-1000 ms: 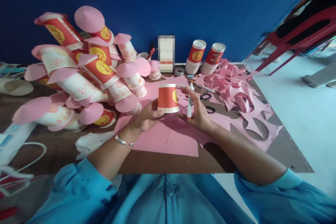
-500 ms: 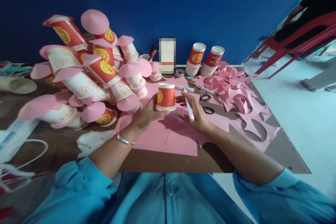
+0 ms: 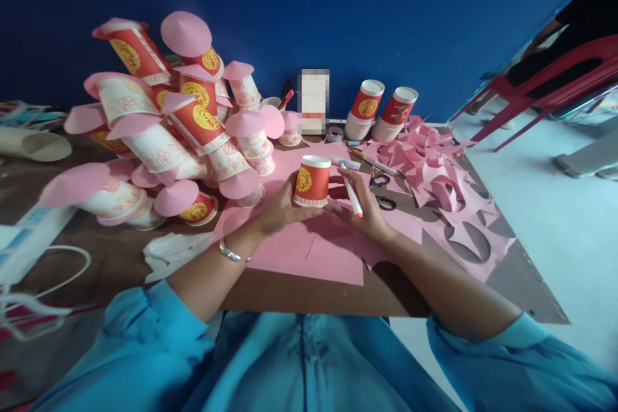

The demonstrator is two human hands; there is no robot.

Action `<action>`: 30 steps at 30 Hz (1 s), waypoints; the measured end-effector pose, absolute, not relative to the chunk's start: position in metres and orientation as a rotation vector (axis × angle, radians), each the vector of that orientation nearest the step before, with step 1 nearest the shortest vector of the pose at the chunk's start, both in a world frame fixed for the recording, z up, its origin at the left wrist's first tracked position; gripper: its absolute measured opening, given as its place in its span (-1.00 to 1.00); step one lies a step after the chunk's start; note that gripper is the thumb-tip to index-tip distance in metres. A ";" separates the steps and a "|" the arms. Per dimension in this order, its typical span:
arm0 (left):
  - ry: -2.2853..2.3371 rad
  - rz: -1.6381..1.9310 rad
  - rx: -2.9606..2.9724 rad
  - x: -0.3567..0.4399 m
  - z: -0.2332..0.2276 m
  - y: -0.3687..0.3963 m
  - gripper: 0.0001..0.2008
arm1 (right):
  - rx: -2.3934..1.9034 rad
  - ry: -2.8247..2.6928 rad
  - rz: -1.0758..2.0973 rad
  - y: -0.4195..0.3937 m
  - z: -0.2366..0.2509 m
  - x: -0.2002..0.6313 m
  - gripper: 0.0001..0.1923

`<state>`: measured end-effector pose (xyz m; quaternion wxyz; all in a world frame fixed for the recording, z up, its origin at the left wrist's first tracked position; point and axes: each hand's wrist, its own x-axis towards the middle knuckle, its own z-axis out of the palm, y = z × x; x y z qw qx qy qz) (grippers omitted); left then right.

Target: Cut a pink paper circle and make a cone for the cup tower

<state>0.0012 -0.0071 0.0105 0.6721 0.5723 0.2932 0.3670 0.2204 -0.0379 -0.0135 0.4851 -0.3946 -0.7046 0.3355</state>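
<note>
A red paper cup with a yellow emblem and a white rim stands upright in my left hand, whose thumb and fingers wrap its left side and base. Small drawn marks run round the pale band at its lower edge. My right hand holds a white marker pen with an orange end, lying across the fingers. The right fingertips reach close to the cup's right side; whether they touch it I cannot tell. Under both hands lies a pink paper sheet.
Paper cups with pink cone tops are heaped at left. Two cup stacks lean at the back beside a blurred upright rectangle. Scissors and pink paper scraps lie at right. A red chair with a person stands beyond the table.
The cup has turned in my left hand, bringing its yellow emblem further into view. My right fingers have come nearer to the cup. The whole view has shifted slightly.
</note>
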 end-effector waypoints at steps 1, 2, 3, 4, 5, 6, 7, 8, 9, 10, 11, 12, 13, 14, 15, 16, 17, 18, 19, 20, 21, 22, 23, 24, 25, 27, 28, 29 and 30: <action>0.644 0.809 1.282 0.001 0.012 -0.008 -0.24 | -0.966 -1.718 0.806 -0.038 -0.013 0.220 -0.26; 0.630 0.795 1.278 0.001 0.014 -0.008 -0.25 | -0.973 -1.720 0.796 -0.038 -0.013 0.220 -0.26; 0.618 0.785 1.278 0.001 0.015 -0.009 -0.26 | -0.977 -1.724 0.787 -0.038 -0.013 0.220 -0.25; 0.609 0.782 1.279 0.002 0.016 -0.009 -0.27 | -0.981 -1.730 0.780 -0.038 -0.013 0.220 -0.25; 0.603 0.782 1.281 0.002 0.016 -0.009 -0.28 | -0.985 -1.736 0.775 -0.038 -0.013 0.220 -0.25; 0.597 0.786 1.281 0.002 0.017 -0.009 -0.29 | -0.988 -1.742 0.770 -0.038 -0.013 0.221 -0.25; 0.589 0.792 1.278 0.003 0.017 -0.009 -0.29 | -0.989 -1.748 0.767 -0.037 -0.013 0.221 -0.25; 0.582 0.795 1.273 0.003 0.017 -0.009 -0.30 | -0.990 -1.751 0.764 -0.037 -0.013 0.221 -0.24; 0.573 0.793 1.270 0.003 0.016 -0.009 -0.30 | -0.991 -1.753 0.760 -0.037 -0.013 0.222 -0.24; 0.570 0.790 1.270 0.003 0.016 -0.009 -0.30 | -0.991 -1.756 0.754 -0.037 -0.013 0.222 -0.23; 0.573 0.787 1.273 0.002 0.016 -0.009 -0.30 | -0.990 -1.760 0.748 -0.037 -0.013 0.222 -0.23; 0.582 0.786 1.277 0.002 0.015 -0.009 -0.31 | -0.990 -1.765 0.742 -0.037 -0.013 0.222 -0.23; 0.591 0.786 1.281 0.002 0.015 -0.009 -0.31 | -0.991 -1.769 0.737 -0.037 -0.012 0.222 -0.24; 0.598 0.787 1.282 0.002 0.015 -0.009 -0.32 | -0.994 -1.770 0.732 -0.037 -0.012 0.222 -0.24; 0.606 0.791 1.281 0.001 0.015 -0.009 -0.31 | -1.002 -1.768 0.729 -0.037 -0.012 0.222 -0.24; 0.614 0.796 1.278 0.001 0.014 -0.009 -0.31 | -1.013 -1.763 0.729 -0.037 -0.012 0.222 -0.25; 0.625 0.805 1.276 0.001 0.013 -0.009 -0.31 | -1.024 -1.757 0.729 -0.037 -0.012 0.222 -0.25; 0.640 0.822 1.274 0.002 0.013 -0.008 -0.31 | -1.031 -1.751 0.730 -0.037 -0.012 0.223 -0.26; 0.658 0.844 1.273 0.002 0.011 -0.008 -0.31 | -1.034 -1.746 0.730 -0.037 -0.012 0.223 -0.28; 0.675 0.870 1.273 0.002 0.010 -0.008 -0.30 | -1.033 -1.743 0.730 -0.037 -0.012 0.223 -0.29; 0.689 0.896 1.276 0.002 0.009 -0.007 -0.29 | -1.029 -1.740 0.730 -0.036 -0.012 0.224 -0.30; 0.701 0.917 1.281 0.002 0.008 -0.007 -0.28 | -1.027 -1.737 0.731 -0.036 -0.012 0.224 -0.31; 0.711 0.929 1.288 0.002 0.007 -0.006 -0.27 | -1.029 -1.735 0.735 -0.036 -0.012 0.225 -0.31; 0.717 0.932 1.295 0.002 0.006 -0.006 -0.26 | -1.034 -1.733 0.745 -0.035 -0.013 0.225 -0.30; 0.718 0.927 1.300 0.001 0.005 -0.006 -0.26 | -1.041 -1.733 0.757 -0.035 -0.014 0.226 -0.30; 0.706 0.905 1.301 0.001 0.006 -0.006 -0.25 | -1.055 -1.735 0.775 -0.035 -0.016 0.226 -0.31; 0.700 0.899 1.301 0.001 0.007 -0.006 -0.25 | -1.059 -1.736 0.778 -0.035 -0.017 0.226 -0.31; 0.698 0.894 1.304 0.001 0.008 -0.007 -0.25 | -1.061 -1.736 0.778 -0.035 -0.018 0.226 -0.32; 0.702 0.892 1.309 0.001 0.009 -0.007 -0.25 | -1.061 -1.735 0.775 -0.035 -0.018 0.226 -0.32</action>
